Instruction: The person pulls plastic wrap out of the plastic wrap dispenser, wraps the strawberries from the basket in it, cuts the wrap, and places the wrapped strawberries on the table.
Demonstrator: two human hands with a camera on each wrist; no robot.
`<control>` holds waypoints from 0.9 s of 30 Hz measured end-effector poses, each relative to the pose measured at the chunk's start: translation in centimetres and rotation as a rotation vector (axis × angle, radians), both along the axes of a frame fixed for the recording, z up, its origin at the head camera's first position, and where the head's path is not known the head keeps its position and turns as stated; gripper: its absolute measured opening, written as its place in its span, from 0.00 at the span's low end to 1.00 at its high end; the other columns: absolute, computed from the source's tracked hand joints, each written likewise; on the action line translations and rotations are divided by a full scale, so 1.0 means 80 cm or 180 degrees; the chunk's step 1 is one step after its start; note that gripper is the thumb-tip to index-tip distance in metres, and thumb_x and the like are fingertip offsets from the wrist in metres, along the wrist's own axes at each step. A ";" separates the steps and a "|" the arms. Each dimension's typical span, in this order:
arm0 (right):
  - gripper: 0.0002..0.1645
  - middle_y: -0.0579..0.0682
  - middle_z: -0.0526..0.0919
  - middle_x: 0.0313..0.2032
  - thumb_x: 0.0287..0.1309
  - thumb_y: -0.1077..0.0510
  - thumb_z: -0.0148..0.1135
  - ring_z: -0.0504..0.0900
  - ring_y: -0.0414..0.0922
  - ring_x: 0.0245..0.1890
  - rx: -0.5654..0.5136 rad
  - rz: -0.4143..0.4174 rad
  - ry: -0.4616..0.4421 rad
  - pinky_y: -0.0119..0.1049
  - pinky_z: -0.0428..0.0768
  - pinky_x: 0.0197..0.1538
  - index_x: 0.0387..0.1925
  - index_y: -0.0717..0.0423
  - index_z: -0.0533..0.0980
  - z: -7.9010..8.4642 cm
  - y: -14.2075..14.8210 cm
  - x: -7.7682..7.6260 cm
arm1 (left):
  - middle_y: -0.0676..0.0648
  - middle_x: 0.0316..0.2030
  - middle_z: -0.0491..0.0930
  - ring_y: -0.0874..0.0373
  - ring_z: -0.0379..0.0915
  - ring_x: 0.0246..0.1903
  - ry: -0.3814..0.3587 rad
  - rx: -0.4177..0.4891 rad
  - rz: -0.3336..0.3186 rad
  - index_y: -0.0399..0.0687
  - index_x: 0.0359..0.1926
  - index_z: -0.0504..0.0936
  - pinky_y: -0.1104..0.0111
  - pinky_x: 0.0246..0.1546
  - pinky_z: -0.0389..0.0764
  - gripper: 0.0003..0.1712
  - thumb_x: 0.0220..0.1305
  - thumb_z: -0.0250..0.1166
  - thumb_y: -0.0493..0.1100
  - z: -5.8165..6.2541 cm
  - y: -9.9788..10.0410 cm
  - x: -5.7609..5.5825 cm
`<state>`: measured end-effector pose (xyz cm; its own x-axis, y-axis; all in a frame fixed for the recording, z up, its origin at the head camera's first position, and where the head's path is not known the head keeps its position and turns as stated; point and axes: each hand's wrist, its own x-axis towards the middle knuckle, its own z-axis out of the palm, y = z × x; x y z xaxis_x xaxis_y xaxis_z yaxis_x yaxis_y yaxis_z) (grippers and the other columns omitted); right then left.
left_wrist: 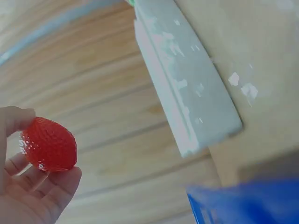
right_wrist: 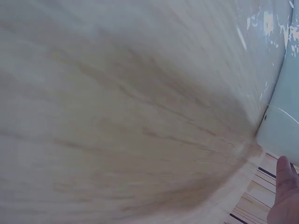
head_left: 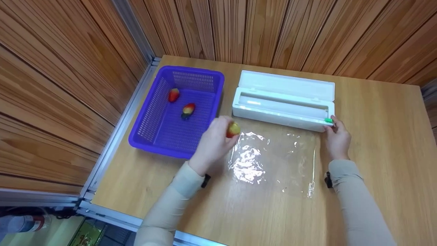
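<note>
My left hand (head_left: 213, 140) pinches a red and yellow strawberry (head_left: 234, 129) between thumb and fingers, just past the right rim of the purple basket (head_left: 145, 147). The left wrist view shows the strawberry (left_wrist: 50, 144) glossy and red, held at the fingertips. At the right end of a white cling film box (head_left: 283, 120), my right hand (head_left: 338, 140) grips the corner beside a small green slider (head_left: 328, 120). The box's lid (head_left: 286, 85) stands open, with a roll of film (head_left: 283, 105) inside. A clear sheet of film (head_left: 273, 167) lies in front of the box.
Inside the basket lie two more strawberries, one (head_left: 173, 95) by its left wall and one (head_left: 188, 109) near the middle. A wood-plank wall (head_left: 266, 30) rises behind the table (head_left: 385, 143). Metal rails (head_left: 112, 136) run along the table's left side.
</note>
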<state>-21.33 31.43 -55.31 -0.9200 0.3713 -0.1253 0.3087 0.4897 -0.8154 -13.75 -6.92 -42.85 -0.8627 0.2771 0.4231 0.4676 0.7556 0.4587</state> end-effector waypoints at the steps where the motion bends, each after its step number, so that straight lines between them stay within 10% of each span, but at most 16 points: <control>1: 0.29 0.36 0.60 0.63 0.56 0.49 0.49 0.66 0.37 0.58 -0.0007 -0.0007 -0.0006 0.28 0.72 0.53 0.60 0.31 0.57 -0.001 0.000 0.000 | 0.49 0.36 0.73 0.60 0.67 0.36 -0.0010 -0.0047 -0.0077 0.43 0.42 0.69 0.77 0.34 0.74 0.18 0.50 0.61 0.43 -0.002 0.008 0.001; 15: 0.27 0.38 0.59 0.63 0.57 0.50 0.49 0.62 0.37 0.62 -0.0116 -0.0053 0.0015 0.27 0.68 0.57 0.59 0.32 0.59 0.005 0.001 -0.002 | 0.55 0.34 0.70 0.61 0.67 0.38 -0.0843 -0.1142 -0.1017 0.51 0.41 0.67 0.71 0.42 0.72 0.17 0.53 0.60 0.50 -0.084 0.100 -0.014; 27: 0.28 0.41 0.64 0.61 0.55 0.51 0.51 0.68 0.37 0.57 0.0069 -0.0031 0.0178 0.27 0.71 0.54 0.59 0.38 0.61 -0.003 0.001 -0.003 | 0.55 0.32 0.71 0.60 0.65 0.33 -0.1092 -0.1491 -0.1107 0.53 0.36 0.67 0.70 0.28 0.70 0.09 0.54 0.58 0.45 -0.145 0.125 -0.010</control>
<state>-21.58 31.47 -55.52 -0.9217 0.3823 -0.0658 0.2679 0.5046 -0.8208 -14.54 3.12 -54.44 -0.7541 0.6504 -0.0912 0.6059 0.7426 0.2854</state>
